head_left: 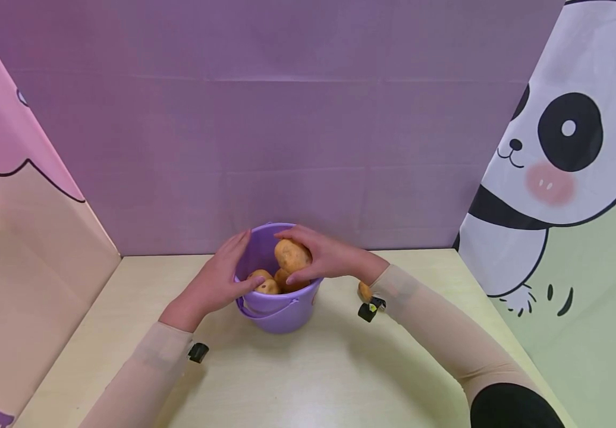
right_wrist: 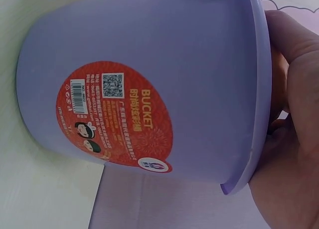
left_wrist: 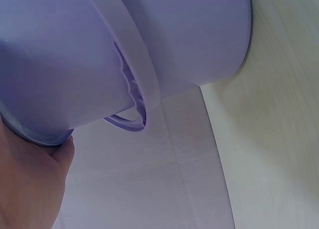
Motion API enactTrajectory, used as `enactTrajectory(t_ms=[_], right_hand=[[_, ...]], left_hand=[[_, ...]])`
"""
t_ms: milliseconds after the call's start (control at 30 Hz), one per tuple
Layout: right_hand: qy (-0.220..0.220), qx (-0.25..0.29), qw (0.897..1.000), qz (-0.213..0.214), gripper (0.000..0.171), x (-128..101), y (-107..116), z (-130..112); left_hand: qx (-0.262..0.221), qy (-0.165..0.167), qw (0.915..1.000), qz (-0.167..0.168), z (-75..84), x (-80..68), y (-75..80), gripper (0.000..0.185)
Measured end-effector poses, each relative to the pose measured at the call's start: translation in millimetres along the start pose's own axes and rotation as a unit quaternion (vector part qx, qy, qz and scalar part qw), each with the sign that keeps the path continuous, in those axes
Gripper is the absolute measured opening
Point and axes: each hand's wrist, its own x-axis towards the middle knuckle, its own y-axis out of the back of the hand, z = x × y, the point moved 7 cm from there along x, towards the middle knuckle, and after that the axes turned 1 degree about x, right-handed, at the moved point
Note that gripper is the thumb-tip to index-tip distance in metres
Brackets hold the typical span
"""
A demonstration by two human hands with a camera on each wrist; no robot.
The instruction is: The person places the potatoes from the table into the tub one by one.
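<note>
A purple bucket (head_left: 284, 315) stands upright on the table, its handle (left_wrist: 137, 64) hanging down on the near side. My left hand (head_left: 214, 282) holds the bucket's left rim, with the thumb reaching over the near edge. Over the bucket's right side, my right hand (head_left: 335, 255) grips a potato (head_left: 293, 255) between thumb and fingers. Beneath it, several potatoes (head_left: 268, 287) lie inside the bucket, partly covered by the held one. The right wrist view shows a red label (right_wrist: 114, 116) on the bucket's side and only a sliver of potato behind the rim.
Another potato (head_left: 364, 291) lies on the table right of the bucket, partly hidden by the right wrist. The pale wooden table (head_left: 297, 380) meets a purple backdrop (head_left: 297, 131) behind the bucket. A panel with a panda picture (head_left: 570, 131) stands at the right.
</note>
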Motion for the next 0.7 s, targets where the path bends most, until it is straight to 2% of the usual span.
enactTrajectory(t_ms=[233,533,700], right_hand=[[0.013,-0.006,1.000,-0.010,0.087,-0.9,0.0,-3.7],[0.016,0.007,1.000,-0.014,0.069,-1.1,1.3,-4.9],[0.024,-0.005,1.000,-0.002,0.059,-1.4,4.8,-4.3]], left_hand=[[0.004,0.001,1.0000,-0.002,0.1,-0.2,0.6,0.107],[0.009,0.008,0.9999,-0.010,-1.0,-0.5,-0.8,0.107],[0.009,0.011,0.9998,-0.011,-1.0,-0.1,-0.8,0.106]])
